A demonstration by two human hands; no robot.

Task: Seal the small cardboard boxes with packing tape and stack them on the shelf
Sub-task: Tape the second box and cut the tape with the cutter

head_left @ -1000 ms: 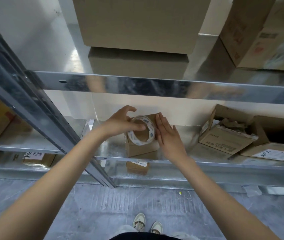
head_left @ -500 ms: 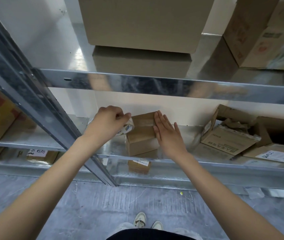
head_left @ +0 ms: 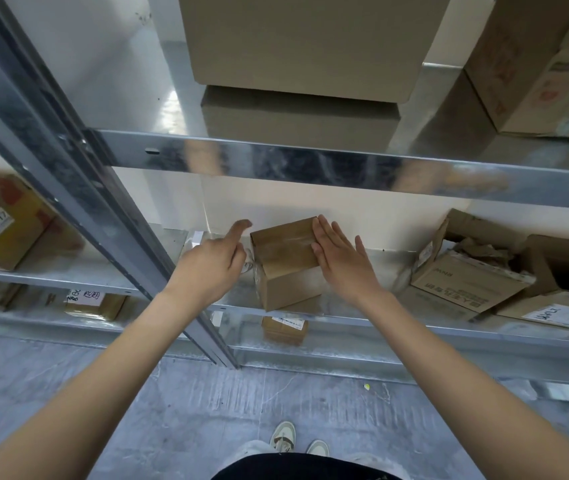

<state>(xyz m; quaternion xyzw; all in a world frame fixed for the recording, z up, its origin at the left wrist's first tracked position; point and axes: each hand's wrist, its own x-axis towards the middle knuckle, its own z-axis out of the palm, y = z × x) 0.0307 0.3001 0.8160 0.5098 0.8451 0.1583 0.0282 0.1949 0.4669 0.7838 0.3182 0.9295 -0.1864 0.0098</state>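
Note:
A small brown cardboard box, with glossy tape across its top, stands on the middle metal shelf close to the front edge. My right hand lies flat against the box's right top edge, fingers spread. My left hand is just left of the box, index finger stretched out and blurred, the other fingers curled. A sliver of the white tape roll shows between those curled fingers and the box; the rest of the roll is hidden.
A slanted steel upright runs just left of my left arm. Open, torn boxes sit on the same shelf to the right. Large boxes fill the shelf above. A small labelled box sits on the shelf below.
The tape roll went from the box top to the box's left side with my left hand, which now has its index finger extended. My right hand stayed against the box.

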